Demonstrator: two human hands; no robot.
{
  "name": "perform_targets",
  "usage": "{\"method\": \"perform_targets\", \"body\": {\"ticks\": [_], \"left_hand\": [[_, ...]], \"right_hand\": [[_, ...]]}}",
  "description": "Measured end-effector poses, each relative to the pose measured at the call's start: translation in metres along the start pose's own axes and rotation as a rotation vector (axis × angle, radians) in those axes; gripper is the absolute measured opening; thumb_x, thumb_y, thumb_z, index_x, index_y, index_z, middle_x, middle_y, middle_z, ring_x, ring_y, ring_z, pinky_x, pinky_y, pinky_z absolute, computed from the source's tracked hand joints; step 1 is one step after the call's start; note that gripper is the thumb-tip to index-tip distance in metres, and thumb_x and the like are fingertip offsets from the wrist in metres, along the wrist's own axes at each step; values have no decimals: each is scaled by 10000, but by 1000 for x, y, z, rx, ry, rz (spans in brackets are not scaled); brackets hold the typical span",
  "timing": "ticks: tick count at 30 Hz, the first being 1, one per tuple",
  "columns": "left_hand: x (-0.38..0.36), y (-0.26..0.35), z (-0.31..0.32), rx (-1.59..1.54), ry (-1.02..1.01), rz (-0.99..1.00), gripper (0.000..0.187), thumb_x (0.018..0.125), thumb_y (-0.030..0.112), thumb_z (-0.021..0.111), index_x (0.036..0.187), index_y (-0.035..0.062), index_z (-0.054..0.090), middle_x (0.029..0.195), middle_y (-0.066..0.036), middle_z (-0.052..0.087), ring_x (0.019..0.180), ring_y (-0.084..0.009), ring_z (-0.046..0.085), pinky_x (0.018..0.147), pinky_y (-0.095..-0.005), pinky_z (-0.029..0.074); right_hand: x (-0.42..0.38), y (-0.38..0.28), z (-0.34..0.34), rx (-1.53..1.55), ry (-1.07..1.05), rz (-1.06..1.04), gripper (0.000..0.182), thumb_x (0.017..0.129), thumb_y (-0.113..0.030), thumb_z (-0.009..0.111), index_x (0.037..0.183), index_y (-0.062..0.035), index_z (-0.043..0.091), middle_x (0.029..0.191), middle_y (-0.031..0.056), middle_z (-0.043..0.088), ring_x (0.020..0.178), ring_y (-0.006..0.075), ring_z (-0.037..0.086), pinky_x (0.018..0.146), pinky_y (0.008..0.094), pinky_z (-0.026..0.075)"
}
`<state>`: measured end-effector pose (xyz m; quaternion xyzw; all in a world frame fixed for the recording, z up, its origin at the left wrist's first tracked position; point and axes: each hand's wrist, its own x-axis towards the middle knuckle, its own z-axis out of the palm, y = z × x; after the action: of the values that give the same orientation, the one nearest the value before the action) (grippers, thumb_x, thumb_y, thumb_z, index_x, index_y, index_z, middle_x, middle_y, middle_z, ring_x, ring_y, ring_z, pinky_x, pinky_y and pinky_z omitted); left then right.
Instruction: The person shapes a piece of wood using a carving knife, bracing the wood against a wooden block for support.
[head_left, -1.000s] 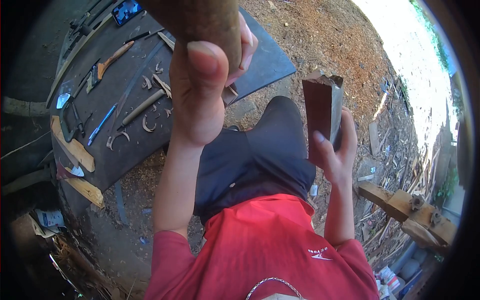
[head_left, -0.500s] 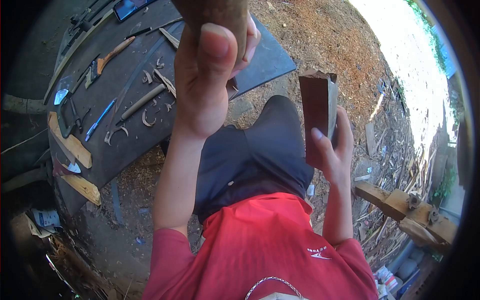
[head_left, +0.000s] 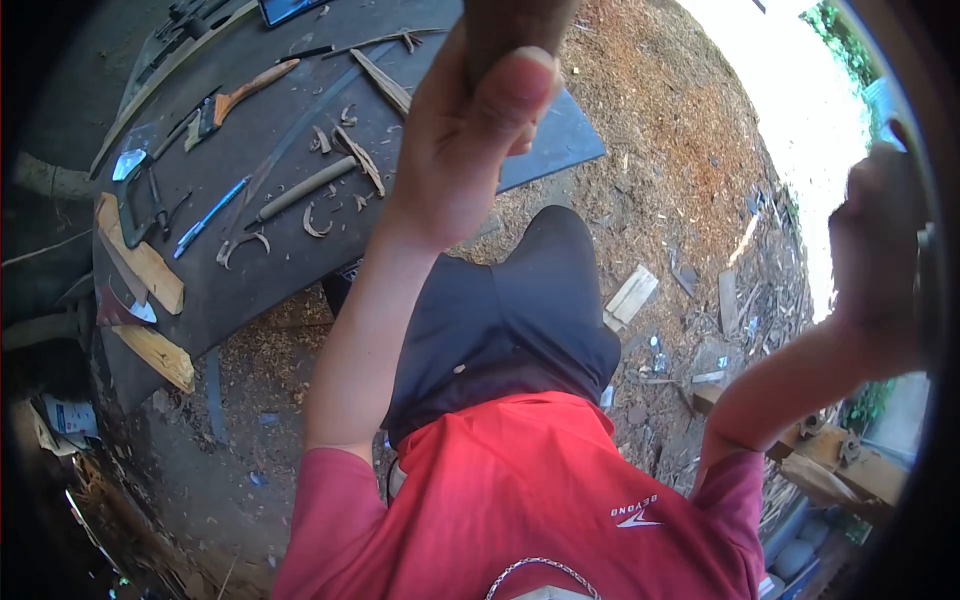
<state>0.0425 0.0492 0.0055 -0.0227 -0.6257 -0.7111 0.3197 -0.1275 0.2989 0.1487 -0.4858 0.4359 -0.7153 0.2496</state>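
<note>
My left hand [head_left: 465,150] is closed round a thick, rounded brown wooden piece [head_left: 515,30], thumb along its near side. This piece runs out of the top of the view. Far out at the right edge, my right hand [head_left: 885,310] is raised in deep shadow. A dark brown wooden block [head_left: 875,205] shows there, but its outline against the fingers is hard to make out. Below my left hand, a dark tabletop [head_left: 290,250] carries a round grey-brown rod [head_left: 305,190], curled wood shavings [head_left: 318,222] and a long split sliver [head_left: 382,82].
On the table lie a wooden-handled saw [head_left: 255,90], a blue pen [head_left: 212,217], a dark clamp-like frame [head_left: 140,215] and pale wood pieces [head_left: 155,355]. A screen device [head_left: 290,8] sits at its far edge. Wood chips cover the ground [head_left: 650,130]; a beam [head_left: 850,455] stands at right.
My right hand has swung outward and up with the block, from beside my knee to the right edge. My left hand and its wooden piece appear farther right in the view.
</note>
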Motion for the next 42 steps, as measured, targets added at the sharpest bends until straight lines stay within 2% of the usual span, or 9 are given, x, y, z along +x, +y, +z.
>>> {"method": "perform_targets", "body": {"ticks": [3,11,16,21,25,27,32,40,42], "left_hand": [[5,-11,6,46,34,146,625,1007,713,521,1034,89,544,823,15,490,584,-38,325,523,-221,274],[-4,-16,4,-28,56,76,465,993,515,717,1115,80,609,814,15,569,741,-79,514,665,-290,440],[0,-13,13,29,53,105,480,974,525,736,1080,69,631,776,-15,607,726,-100,548,654,-300,448],[4,-20,2,-55,33,94,596,1024,672,546,1172,95,555,843,32,487,666,-56,386,612,-253,344],[7,-2,-15,-242,237,51,786,960,868,313,1105,124,517,806,8,483,577,-90,316,557,-270,295],[9,-1,-30,-539,270,160,688,964,757,483,1128,90,518,819,-13,495,583,-83,361,547,-261,314],[1,11,-63,-548,232,278,771,990,825,339,1182,114,566,854,-10,460,594,-105,313,558,-276,275],[-28,37,-49,-495,333,228,712,1031,765,349,1167,90,527,849,-9,417,579,-104,294,511,-260,261],[-37,44,-44,-490,344,157,667,1036,739,398,1140,92,521,834,-2,408,552,-81,277,462,-246,234]], "right_hand": [[38,-51,5,-251,84,211,452,1091,-307,475,1493,-102,506,1185,97,643,936,200,634,749,296,535],[24,0,-61,-958,98,240,508,1069,-228,531,1529,-32,441,1360,142,595,1190,214,589,1010,330,474],[41,-34,-101,-1589,-164,-88,579,1062,-233,572,1567,-11,397,1480,175,561,1357,228,553,1148,361,435],[43,5,20,-2293,65,-111,551,1066,-266,592,1537,-32,427,1456,180,571,1287,231,618,1078,342,519],[32,36,36,-562,119,348,529,1010,-338,656,1399,3,544,1165,166,701,902,206,693,791,343,565],[23,73,59,-987,159,350,496,1017,-361,649,1350,-5,560,1123,164,695,865,235,681,777,380,555],[11,148,55,-1654,-112,259,493,983,-468,685,1101,2,592,1006,185,638,871,344,698,787,451,546],[43,192,70,-1615,-224,152,468,960,-435,714,1028,23,653,996,186,676,952,364,712,871,471,563],[44,195,74,-1571,-162,-67,380,934,-371,740,1083,-26,684,1165,171,657,1152,347,641,1010,476,495]]}}
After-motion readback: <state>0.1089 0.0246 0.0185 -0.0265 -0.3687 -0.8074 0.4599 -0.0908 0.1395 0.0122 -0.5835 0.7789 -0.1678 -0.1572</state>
